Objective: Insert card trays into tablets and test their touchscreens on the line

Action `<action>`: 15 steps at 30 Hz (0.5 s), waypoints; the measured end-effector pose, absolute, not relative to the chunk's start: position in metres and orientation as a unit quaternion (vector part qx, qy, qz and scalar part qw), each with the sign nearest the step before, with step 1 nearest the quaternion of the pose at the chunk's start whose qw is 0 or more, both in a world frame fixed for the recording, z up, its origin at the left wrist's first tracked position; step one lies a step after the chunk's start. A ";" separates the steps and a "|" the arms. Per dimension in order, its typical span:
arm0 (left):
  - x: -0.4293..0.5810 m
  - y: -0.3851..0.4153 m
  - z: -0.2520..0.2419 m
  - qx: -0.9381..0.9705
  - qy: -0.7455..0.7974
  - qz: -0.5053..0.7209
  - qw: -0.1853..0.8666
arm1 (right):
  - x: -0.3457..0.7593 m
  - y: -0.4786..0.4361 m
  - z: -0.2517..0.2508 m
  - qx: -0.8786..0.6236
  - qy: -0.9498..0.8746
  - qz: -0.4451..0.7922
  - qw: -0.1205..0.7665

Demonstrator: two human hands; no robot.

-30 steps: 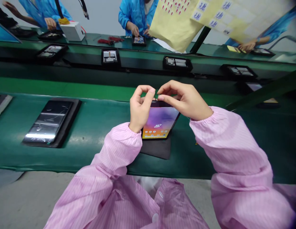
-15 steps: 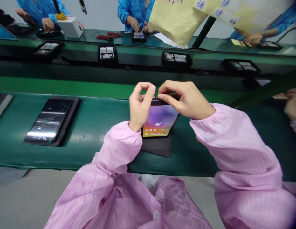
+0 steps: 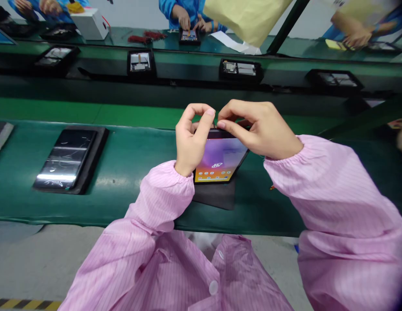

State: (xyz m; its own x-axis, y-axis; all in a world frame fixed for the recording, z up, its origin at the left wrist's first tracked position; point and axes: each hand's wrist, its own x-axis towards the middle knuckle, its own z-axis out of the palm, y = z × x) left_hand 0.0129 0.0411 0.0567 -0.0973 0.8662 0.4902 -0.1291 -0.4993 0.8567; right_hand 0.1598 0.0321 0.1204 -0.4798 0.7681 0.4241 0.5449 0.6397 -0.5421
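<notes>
Green conveyor belt (image 3: pixel 132 181) runs across the view. Beyond it, a second belt carries black trays of phone parts (image 3: pixel 140 61), with co-workers in blue smocks (image 3: pixel 184 13) at the far side. Well to the left, a dark smartphone (image 3: pixel 69 160) lies on a black mat (image 3: pixel 97 149), with open belt between it and the hands. Nearer, a lit smartphone (image 3: pixel 222 160) lies on a black pad (image 3: pixel 213 196) close to the belt's front edge, under both hands. Fingertips of the left hand (image 3: pixel 191 138) and right hand (image 3: pixel 261 129) nearly meet at the phone's top edge; whether they pinch anything there cannot be told.
</notes>
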 end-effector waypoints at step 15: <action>0.001 0.041 0.039 0.554 0.334 0.633 0.425 | 0.164 0.045 0.120 -0.397 -0.767 0.252 0.437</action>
State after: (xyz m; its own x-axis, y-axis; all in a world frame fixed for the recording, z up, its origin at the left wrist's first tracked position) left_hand 0.0011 0.0406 0.0389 -0.0237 0.9087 0.4168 -0.1680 -0.4146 0.8944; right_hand 0.1645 0.0446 0.1204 -0.3039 0.8288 0.4697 0.3887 0.5580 -0.7331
